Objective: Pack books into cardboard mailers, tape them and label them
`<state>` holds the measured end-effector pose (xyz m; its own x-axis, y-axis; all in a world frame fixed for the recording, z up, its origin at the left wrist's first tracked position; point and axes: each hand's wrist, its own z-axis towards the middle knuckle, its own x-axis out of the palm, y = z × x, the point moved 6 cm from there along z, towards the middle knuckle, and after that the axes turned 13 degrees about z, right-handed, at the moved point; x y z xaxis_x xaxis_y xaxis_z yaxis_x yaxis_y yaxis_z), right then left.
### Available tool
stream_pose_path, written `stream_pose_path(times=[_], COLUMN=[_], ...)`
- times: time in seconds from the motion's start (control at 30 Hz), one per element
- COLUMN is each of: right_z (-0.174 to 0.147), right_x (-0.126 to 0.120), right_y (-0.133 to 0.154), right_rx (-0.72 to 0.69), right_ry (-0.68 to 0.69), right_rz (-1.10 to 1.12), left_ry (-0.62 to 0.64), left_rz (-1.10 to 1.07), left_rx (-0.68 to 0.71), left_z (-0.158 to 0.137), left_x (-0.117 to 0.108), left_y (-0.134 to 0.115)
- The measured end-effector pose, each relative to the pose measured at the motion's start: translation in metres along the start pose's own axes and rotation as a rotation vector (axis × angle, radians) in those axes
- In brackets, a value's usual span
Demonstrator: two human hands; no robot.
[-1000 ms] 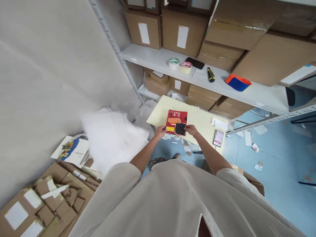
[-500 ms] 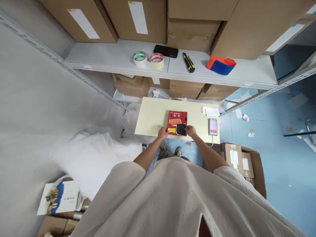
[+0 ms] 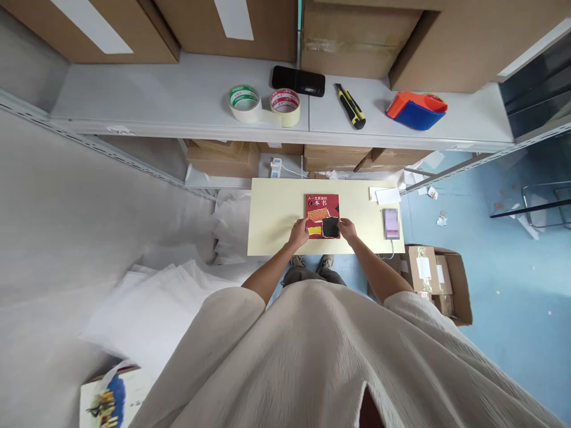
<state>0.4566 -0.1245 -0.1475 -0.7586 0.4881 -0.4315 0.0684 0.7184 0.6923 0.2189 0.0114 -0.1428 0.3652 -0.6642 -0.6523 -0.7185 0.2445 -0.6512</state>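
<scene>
A red book [image 3: 323, 209] with orange, yellow and black patches on its cover lies over the pale yellow table [image 3: 276, 217], its cover facing up. My left hand [image 3: 299, 232] grips the book's lower left edge, the thumb near the yellow patch. On the opposite side my right hand [image 3: 347, 228] pinches the lower right edge beside the black patch. Whether the book rests on the table or is slightly raised, I cannot tell. To the right of it lies a phone [image 3: 391, 224] with a lit screen and a cable, below some white papers [image 3: 387, 196].
On the grey shelf [image 3: 178, 95] are two tape rolls [image 3: 244, 102], a black phone [image 3: 298, 81], a yellow-black utility knife [image 3: 350, 107] and an orange-blue tape dispenser [image 3: 417, 110]. Cardboard boxes [image 3: 357, 41] stand behind. White foam sheets [image 3: 151, 303] lie left; an open carton [image 3: 461, 285] stands right.
The view has shifted, so the shelf appears larger and closer. Both hands stay on the book, which now sits slightly farther from the table's front edge.
</scene>
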Motion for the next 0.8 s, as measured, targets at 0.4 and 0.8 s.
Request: stream_pose_path(times=[0.4,0.8], right_z=[0.021,0.023], right_x=[0.008,0.004], right_y=[0.006,0.011], right_rx=[0.078,0.101], right_ry=[0.058,0.053], right_rz=[0.01,0.124], left_ry=[0.105,0.086], left_rz=[-0.107,-0.003], left_rx=[-0.083,-0.076], left_z=[0.001,0.001], left_x=[0.005,0.013], left_y=[-0.002,-0.012])
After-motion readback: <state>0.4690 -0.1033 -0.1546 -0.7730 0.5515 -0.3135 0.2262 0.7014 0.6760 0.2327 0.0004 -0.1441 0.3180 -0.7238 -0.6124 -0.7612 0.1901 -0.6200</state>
